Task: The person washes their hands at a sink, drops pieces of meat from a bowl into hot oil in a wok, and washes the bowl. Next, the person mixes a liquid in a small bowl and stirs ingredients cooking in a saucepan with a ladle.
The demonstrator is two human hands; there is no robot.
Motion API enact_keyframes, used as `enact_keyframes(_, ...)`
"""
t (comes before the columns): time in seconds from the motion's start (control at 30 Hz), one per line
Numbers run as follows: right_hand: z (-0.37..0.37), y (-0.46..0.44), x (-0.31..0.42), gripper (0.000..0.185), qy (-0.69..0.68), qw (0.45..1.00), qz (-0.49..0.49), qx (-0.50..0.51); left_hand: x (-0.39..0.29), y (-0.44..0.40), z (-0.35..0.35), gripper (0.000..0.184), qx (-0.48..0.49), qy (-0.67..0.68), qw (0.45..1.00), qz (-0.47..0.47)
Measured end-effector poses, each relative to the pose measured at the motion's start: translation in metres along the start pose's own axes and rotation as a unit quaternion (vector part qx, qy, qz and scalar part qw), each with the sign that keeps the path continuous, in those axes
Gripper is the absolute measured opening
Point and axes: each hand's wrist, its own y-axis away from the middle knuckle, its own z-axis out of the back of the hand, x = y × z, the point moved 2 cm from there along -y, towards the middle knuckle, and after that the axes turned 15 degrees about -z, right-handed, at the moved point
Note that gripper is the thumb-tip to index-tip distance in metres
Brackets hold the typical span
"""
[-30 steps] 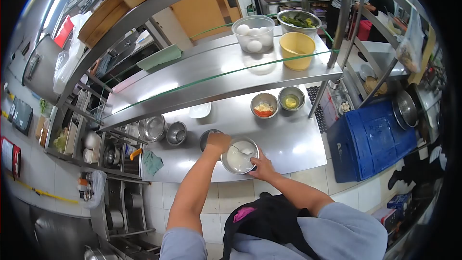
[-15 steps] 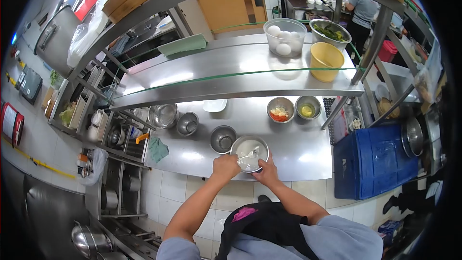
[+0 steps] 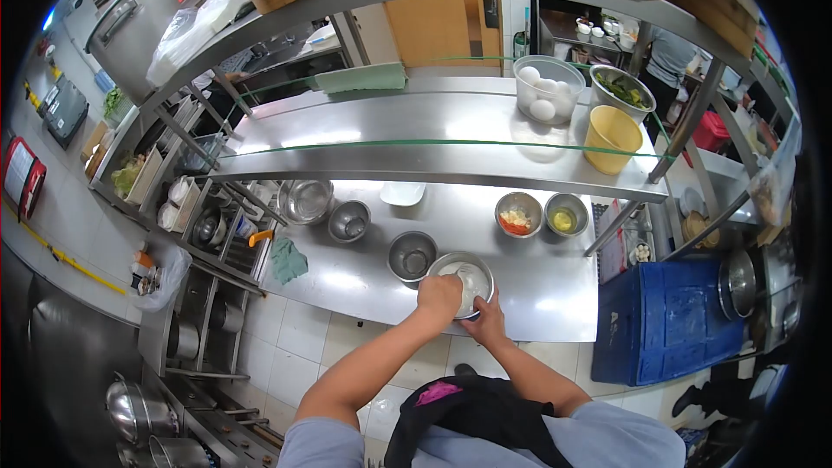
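In the head view, a steel bowl (image 3: 490,275) of white, batter-like mixture (image 3: 471,279) sits at the table's front edge, slightly tilted toward me. My left hand (image 3: 440,297) is closed over the bowl's left side, around the handle of a metal utensil that looks like a fork; the hand now hides most of it. On the near right side, my right hand (image 3: 487,322) grips the bowl's wall, thumb along the rim. Just left of this bowl stands another steel bowl (image 3: 412,257) with nothing visible inside.
Further right are a bowl of orange and pale ingredients (image 3: 518,215) and a bowl of yellow liquid (image 3: 566,215). A green cloth (image 3: 288,261) lies left. Above the table runs a steel shelf (image 3: 364,156) carrying eggs (image 3: 543,97) and a yellow tub (image 3: 613,140). A blue bin (image 3: 646,325) stands right.
My left hand has moved inward over the bowl and tipped the fork, covering it. The bowl seems tilted a little more. The whole view has shifted slightly with my head.
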Motion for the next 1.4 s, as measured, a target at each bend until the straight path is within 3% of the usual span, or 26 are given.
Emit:
enact_keyframes(0.07,-0.001,0.001,0.002,0.043,0.003,1.0,0.001,-0.004,0.011,-0.007,-0.022,0.024,0.108,-0.011,0.994,-0.015)
enact_keyframes(0.2,0.001,0.0,0.003,0.045,0.037,0.999,0.025,-0.018,0.027,-0.017,-0.054,0.032,0.136,0.118,0.982,0.052)
enact_keyframes(0.27,-0.001,0.001,0.001,0.045,0.027,0.999,0.021,-0.019,0.029,-0.01,-0.073,0.035,0.129,0.209,0.96,0.13)
enact_keyframes(0.37,-0.001,0.0,0.001,0.046,0.018,1.0,0.015,-0.015,0.008,0.018,-0.059,0.032,0.111,0.244,0.958,0.104)
enact_keyframes(0.43,0.0,0.001,0.003,0.046,0.019,1.0,0.011,-0.011,0.004,0.025,-0.063,0.033,0.1,0.213,0.965,0.116)
enact_keyframes(0.5,0.001,0.002,0.004,0.043,0.018,1.0,-0.004,-0.004,0.003,0.032,-0.042,0.027,0.064,0.135,0.988,0.042)
enact_keyframes(0.63,0.0,0.001,0.004,0.045,0.021,1.0,0.002,-0.011,0.013,0.015,-0.017,0.02,0.014,0.051,0.999,0.01)
enact_keyframes(0.7,0.002,0.001,0.007,0.045,0.021,1.0,-0.013,0.004,0.016,0.0,-0.016,0.02,0.104,0.011,0.995,0.002)
enact_keyframes(0.73,0.002,0.001,0.009,0.045,0.022,1.0,-0.011,0.004,0.017,-0.006,-0.022,0.02,0.103,0.012,0.995,0.004)
enact_keyframes(0.83,0.004,0.0,0.014,0.045,0.011,0.999,-0.03,0.009,0.027,-0.02,-0.036,0.021,0.093,0.048,0.994,0.012)
enact_keyframes(1.0,0.0,0.001,0.009,0.045,0.031,0.999,-0.018,-0.009,0.05,-0.014,-0.054,0.026,0.146,0.268,0.944,0.122)
enact_keyframes(1.13,-0.003,0.0,0.004,0.046,0.03,0.999,-0.012,-0.02,0.005,0.013,-0.054,0.03,0.11,0.221,0.962,0.12)
enact_keyframes(1.17,-0.002,0.002,0.006,0.046,0.024,0.999,-0.023,-0.013,-0.001,0.019,-0.045,0.03,0.11,0.184,0.974,0.08)
enact_keyframes(1.3,0.001,0.002,0.012,0.045,0.0,1.0,-0.003,-0.023,0.004,0.028,-0.021,0.023,0.073,0.066,0.995,-0.014)
enact_keyframes(1.4,-0.001,0.002,0.01,0.045,0.018,1.0,-0.015,-0.013,0.009,0.013,-0.004,0.02,0.082,0.011,0.997,-0.005)
